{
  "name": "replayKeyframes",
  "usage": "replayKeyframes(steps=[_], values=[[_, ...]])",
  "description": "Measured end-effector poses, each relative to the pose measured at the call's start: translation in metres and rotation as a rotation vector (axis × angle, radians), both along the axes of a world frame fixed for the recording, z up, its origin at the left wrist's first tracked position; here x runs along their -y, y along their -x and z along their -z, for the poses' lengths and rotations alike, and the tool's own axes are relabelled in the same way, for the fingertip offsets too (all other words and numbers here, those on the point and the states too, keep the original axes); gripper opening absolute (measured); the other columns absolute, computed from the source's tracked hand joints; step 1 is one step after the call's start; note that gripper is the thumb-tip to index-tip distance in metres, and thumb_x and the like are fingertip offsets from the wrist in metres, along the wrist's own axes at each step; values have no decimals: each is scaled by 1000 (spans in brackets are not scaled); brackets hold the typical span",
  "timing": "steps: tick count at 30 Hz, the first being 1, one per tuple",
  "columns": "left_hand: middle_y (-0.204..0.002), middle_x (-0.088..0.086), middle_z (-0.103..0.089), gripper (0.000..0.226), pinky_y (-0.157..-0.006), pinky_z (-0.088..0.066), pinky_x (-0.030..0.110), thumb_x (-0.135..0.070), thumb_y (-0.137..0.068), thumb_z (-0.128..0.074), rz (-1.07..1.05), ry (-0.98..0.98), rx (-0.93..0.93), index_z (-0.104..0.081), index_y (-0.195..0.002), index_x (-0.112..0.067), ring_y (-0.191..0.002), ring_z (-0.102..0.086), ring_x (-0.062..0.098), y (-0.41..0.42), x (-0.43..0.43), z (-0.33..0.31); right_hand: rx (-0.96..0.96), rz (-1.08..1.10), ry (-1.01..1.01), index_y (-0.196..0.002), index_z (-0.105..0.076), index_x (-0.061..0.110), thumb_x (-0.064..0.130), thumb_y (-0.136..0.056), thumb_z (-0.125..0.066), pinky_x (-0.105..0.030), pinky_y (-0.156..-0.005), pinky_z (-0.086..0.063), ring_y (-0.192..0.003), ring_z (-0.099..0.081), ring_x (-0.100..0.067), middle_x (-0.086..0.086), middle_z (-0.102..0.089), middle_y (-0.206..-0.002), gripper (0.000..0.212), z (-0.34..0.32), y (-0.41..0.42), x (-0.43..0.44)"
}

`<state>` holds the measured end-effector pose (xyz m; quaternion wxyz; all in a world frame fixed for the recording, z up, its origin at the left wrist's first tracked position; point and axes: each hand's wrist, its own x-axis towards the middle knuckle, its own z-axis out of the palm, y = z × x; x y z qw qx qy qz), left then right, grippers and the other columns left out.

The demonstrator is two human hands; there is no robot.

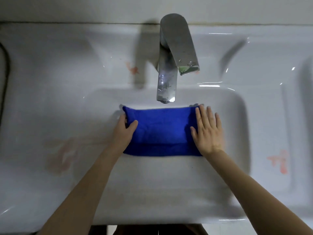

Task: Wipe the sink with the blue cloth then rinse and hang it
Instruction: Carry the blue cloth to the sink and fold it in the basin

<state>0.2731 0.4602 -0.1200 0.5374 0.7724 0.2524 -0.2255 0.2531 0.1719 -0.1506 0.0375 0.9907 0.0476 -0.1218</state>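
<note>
Your left hand (124, 128) grips the blue cloth (160, 129) by its edge and your right hand (207, 131) presses flat-fingered, so sweep the sink (160, 184) with even pressure.

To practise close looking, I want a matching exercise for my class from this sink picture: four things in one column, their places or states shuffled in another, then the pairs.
1. tap
2. blue cloth
3. left hand
4. right hand

A. flat, fingers straight, on the cloth's right end
B. spread out in the sink
C. grips the cloth's left edge
D. shiny metal, spout above the cloth

Pairs: 1-D, 2-B, 3-C, 4-A.
</note>
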Motion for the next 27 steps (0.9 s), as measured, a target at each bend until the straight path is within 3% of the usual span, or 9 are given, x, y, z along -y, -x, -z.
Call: replayKeyframes(steps=[3, 6, 12, 16, 18, 19, 22, 24, 27], values=[[-99, 6, -65, 15, -78, -53, 35, -26, -96, -58, 53, 69, 84, -52, -100, -39, -88, -64, 17, 0, 31, -9, 10, -15, 147, -155, -6, 7, 39, -103, -25, -47, -121, 3, -151, -7, -30, -10, -7, -164, 65, -12, 6, 21], [-94, 20, -62, 15, -72, -48, 32, -22, -94, -61, 97, 103, 173, -53, -107, -27, -76, -59, 23, -1, 77, -10, -34, -55, 162, -153, 0, 5, 42, -99, -11, -45, -121, 8, -151, -2, -31, -13, -5, -164, 66, -15, 10, 41], [-85, -8, -55, 48, -67, -41, 10, -25, -96, -62, 275, 3, 186, -44, -138, -13, -75, -54, 2, 0, 173, 13, 5, -92, 94, -153, -19, 0, 41, -99, -19, -47, -121, 0, -149, -17, -35, -17, -21, -161, 68, -7, 9, 46], [-94, 0, -62, 64, -82, -51, 20, -22, -98, -57, 351, 88, 3, -26, -153, -13, -89, -64, 13, 1, 189, 17, 17, -111, 154, -154, -7, 1, 40, -99, -14, -49, -121, 3, -150, -10, -35, -17, -14, -163, 68, -3, 9, 49], [-104, 3, -62, 49, -90, -57, 33, -15, -99, -55, 304, 187, -15, -41, -146, -12, -99, -67, 23, 3, 174, 11, 8, -116, 185, -154, 2, 1, 40, -100, -9, -49, -120, 9, -151, -3, -35, -16, -5, -164, 68, -4, 11, 48], [-103, 3, -62, 39, -87, -57, 29, -11, -98, -55, 285, 139, 56, -51, -137, -11, -95, -67, 23, 3, 163, 8, 10, -118, 187, -154, 5, 0, 40, -101, -9, -49, -119, 11, -150, 0, -35, -16, -3, -164, 67, -5, 11, 48], [-101, 7, -62, 19, -72, -45, 20, -11, -96, -57, 200, -332, 261, -59, -114, -6, -79, -58, 16, 1, 124, 13, 17, -117, 178, -152, 12, 0, 39, -102, -12, -49, -117, 17, -150, 7, -36, -17, 4, -164, 68, -6, 11, 48], [-103, 12, -61, 22, -75, -48, 33, -20, -96, -58, 180, -432, 152, -54, -109, -3, -86, -59, 24, -1, 114, 18, 19, -117, 176, -153, 10, -1, 38, -103, -8, -50, -117, 17, -150, 7, -37, -18, 4, -164, 66, -8, 11, 47], [-103, 13, -62, 25, -79, -51, 40, -26, -97, -57, 225, -333, 60, -53, -107, -4, -90, -60, 28, 0, 119, 30, -1, -120, 193, -154, 7, -1, 39, -100, -5, -51, -119, 12, -150, 6, -37, -20, 3, -163, 68, -8, 10, 47]])
